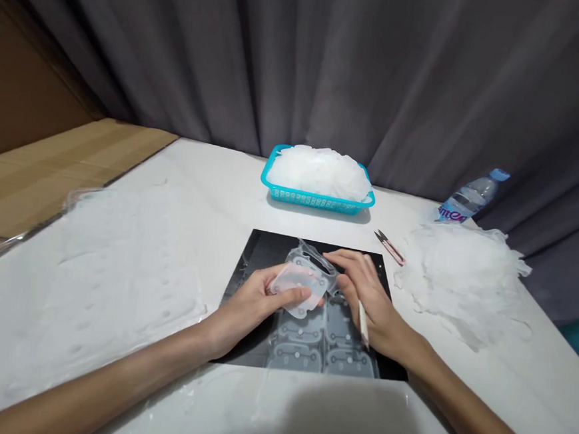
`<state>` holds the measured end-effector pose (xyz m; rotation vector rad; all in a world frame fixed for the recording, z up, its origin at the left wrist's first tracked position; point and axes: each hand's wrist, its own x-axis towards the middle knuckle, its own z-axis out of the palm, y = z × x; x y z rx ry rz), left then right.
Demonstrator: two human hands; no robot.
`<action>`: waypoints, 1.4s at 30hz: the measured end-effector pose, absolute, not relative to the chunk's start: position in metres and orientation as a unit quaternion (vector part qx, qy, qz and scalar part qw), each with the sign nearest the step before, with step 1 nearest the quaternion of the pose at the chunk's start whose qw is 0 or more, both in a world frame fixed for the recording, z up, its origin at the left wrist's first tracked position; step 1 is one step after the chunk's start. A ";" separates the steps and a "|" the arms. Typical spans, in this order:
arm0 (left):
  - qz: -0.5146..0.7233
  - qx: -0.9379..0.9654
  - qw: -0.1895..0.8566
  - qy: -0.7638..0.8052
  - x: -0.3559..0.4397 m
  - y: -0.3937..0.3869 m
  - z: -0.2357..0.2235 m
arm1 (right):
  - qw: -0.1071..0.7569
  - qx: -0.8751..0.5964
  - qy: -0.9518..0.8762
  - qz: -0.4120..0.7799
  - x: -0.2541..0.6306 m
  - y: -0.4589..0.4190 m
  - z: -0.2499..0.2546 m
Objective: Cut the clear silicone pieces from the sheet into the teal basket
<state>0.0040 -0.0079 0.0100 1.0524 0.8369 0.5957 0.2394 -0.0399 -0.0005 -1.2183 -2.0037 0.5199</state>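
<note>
Blue basket [317,200], heaped w/ white pcs [320,171], behind black mat [261,248]; your L hand [276,293] grips clear pc [300,290], R hand [364,293] pinches film [316,256].

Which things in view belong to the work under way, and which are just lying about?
Part of the work, likely:
left hand, holding a plastic piece
right hand
plastic sheet
black mat
basket of white pieces
sheet stack
white pile
snips

Just lying about, apparently:
water bottle
cardboard
</note>
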 end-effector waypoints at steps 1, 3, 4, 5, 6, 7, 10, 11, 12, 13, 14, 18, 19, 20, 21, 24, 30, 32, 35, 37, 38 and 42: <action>0.277 0.488 0.735 0.381 0.004 -0.008 0.011 | 0.345 -0.469 -0.779 0.232 0.237 -0.041 -0.001; 0.282 0.502 0.719 0.390 0.004 -0.009 0.011 | 0.320 -0.468 -0.771 0.289 0.234 -0.042 0.002; 0.280 0.506 0.713 0.395 0.005 -0.009 0.011 | 0.315 -0.471 -0.763 0.310 0.234 -0.043 0.005; 0.278 0.508 0.713 0.396 0.005 -0.009 0.010 | 0.314 -0.475 -0.754 0.327 0.235 -0.043 0.009; 0.275 0.506 0.716 0.394 0.005 -0.009 0.010 | 0.312 -0.480 -0.746 0.341 0.237 -0.043 0.012; 0.274 0.503 0.722 0.388 0.005 -0.009 0.009 | 0.307 -0.482 -0.740 0.356 0.239 -0.043 0.016; 0.281 0.488 0.738 0.372 0.006 -0.010 0.007 | 0.263 -0.479 -0.738 0.395 0.246 -0.043 0.023; 0.285 0.486 0.738 0.371 0.007 -0.010 0.007 | 0.249 -0.476 -0.742 0.401 0.248 -0.043 0.024; 0.288 0.487 0.735 0.373 0.008 -0.010 0.006 | 0.239 -0.474 -0.745 0.403 0.249 -0.044 0.025; 0.293 0.488 0.731 0.376 0.008 -0.011 0.007 | 0.234 -0.473 -0.748 0.402 0.249 -0.045 0.025; 0.297 0.489 0.727 0.380 0.009 -0.012 0.007 | 0.232 -0.472 -0.751 0.400 0.249 -0.045 0.025; 0.307 0.482 0.721 0.393 0.010 -0.014 0.005 | 0.239 -0.466 -0.763 0.378 0.247 -0.046 0.025; 0.307 0.479 0.722 0.394 0.010 -0.014 0.004 | 0.243 -0.466 -0.766 0.370 0.247 -0.045 0.025; 0.309 0.475 0.724 0.394 0.010 -0.014 0.002 | 0.247 -0.467 -0.769 0.361 0.247 -0.045 0.025; 0.312 0.471 0.727 0.390 0.010 -0.014 0.001 | 0.249 -0.469 -0.770 0.353 0.247 -0.044 0.025; 0.316 0.459 0.739 0.379 0.011 -0.013 -0.002 | 0.251 -0.475 -0.773 0.337 0.247 -0.045 0.025; 0.307 0.463 0.736 0.387 0.014 -0.014 0.000 | 0.244 -0.440 -0.806 0.311 0.241 -0.051 0.022; 0.299 0.464 0.740 0.383 0.014 -0.015 0.001 | 0.250 -0.442 -0.817 0.273 0.241 -0.049 0.016; 0.263 0.479 0.751 0.371 0.012 -0.011 0.003 | 0.291 -0.503 -0.799 0.155 0.246 -0.040 0.005; 0.245 0.490 0.752 0.367 0.010 -0.006 0.004 | 0.312 -0.537 -0.773 0.124 0.253 -0.033 0.002; 0.242 0.495 0.749 0.368 0.009 -0.003 0.004 | 0.310 -0.540 -0.769 0.145 0.257 -0.031 0.003; 0.260 0.527 0.715 0.378 0.005 0.006 0.007 | 0.225 -0.472 -0.793 0.313 0.264 -0.032 0.020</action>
